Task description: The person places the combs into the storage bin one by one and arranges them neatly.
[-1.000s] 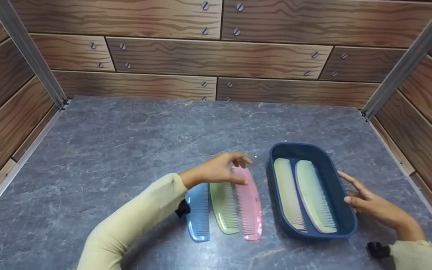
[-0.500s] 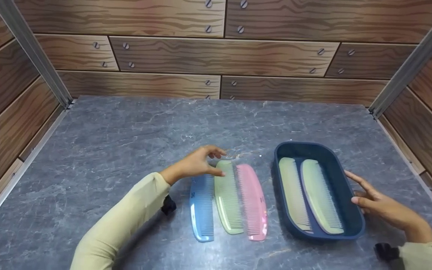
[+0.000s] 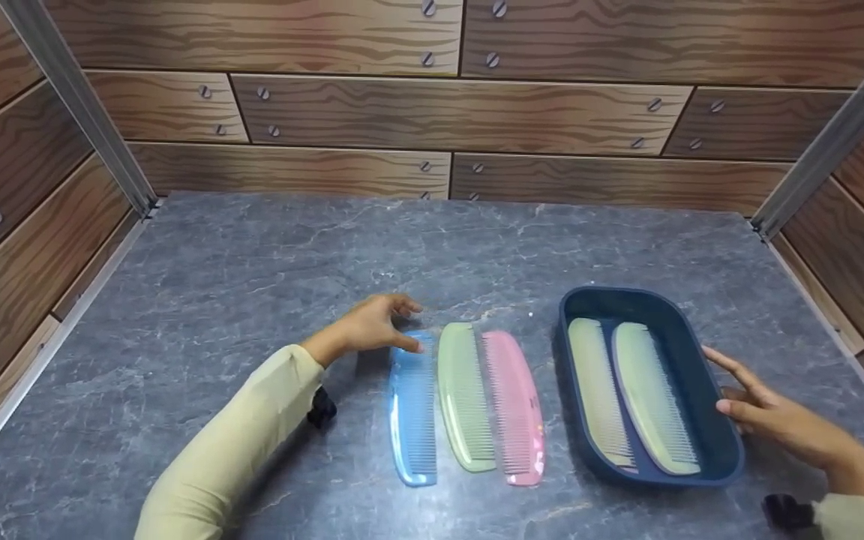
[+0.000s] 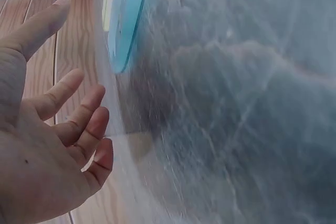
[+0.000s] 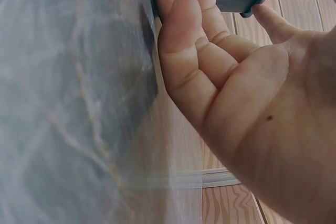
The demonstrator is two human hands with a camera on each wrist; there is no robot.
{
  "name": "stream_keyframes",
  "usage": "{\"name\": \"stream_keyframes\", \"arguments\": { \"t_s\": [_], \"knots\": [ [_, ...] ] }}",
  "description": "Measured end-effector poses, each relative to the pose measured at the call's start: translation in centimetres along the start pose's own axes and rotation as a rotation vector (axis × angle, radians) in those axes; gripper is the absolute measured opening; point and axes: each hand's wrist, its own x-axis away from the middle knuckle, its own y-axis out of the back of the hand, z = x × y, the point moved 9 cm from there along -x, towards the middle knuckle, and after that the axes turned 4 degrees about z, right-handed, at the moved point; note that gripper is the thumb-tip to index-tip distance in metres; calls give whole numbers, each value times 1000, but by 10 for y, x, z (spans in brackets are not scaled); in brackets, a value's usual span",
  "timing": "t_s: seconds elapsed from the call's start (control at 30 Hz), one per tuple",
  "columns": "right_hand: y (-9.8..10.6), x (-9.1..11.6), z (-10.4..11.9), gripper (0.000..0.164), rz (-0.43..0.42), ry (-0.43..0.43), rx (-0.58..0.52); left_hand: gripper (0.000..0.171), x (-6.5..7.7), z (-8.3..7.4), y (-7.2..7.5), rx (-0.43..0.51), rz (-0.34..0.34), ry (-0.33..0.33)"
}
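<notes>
On the counter (image 3: 252,262), the tray (image 3: 693,390) is set at right. Left of it, the blue comb (image 3: 413,409) is laid flat, long axis run near to far. At its far end the nearer left grip (image 3: 367,324) is placed, apart, with nothing clamped; contact cannot be told. The tray's outer side is touched by the right grip (image 3: 784,421), also apart.

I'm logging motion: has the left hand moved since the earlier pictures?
Yes: the left hand went leftward, from the pink comb to the blue comb.
</notes>
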Motion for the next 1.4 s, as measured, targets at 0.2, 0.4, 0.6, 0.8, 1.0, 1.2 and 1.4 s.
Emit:
{"name": "stream_keyframes", "arguments": {
  "t_s": [0.2, 0.4, 0.6, 0.8, 1.0, 1.2, 1.4],
  "knots": [
    [3, 3, -3, 70, -35, -45, 53, 59, -1, 4, -1, -17, 20, -22],
    [2, 0, -3, 70, -32, -44, 49, 55, 2, 9, 0, -41, 25, -5],
    [1, 3, -2, 70, -29, -28, 28, 56, 3, 8, -3, -125, 20, 0],
    [2, 4, -3, 69, -47, -41, 49, 60, 6, 7, -5, -189, 18, -6],
    [1, 3, -4, 69, -27, -39, 25, 62, 8, 9, -5, -195, 25, 3],
    [1, 4, -1, 69, -23, -35, 23, 59, 6, 6, -6, -166, 39, -7],
    [-2, 2, -1, 69, -4, -24, -2, 56, 4, 7, -9, -82, 71, 27]
  ]
}}
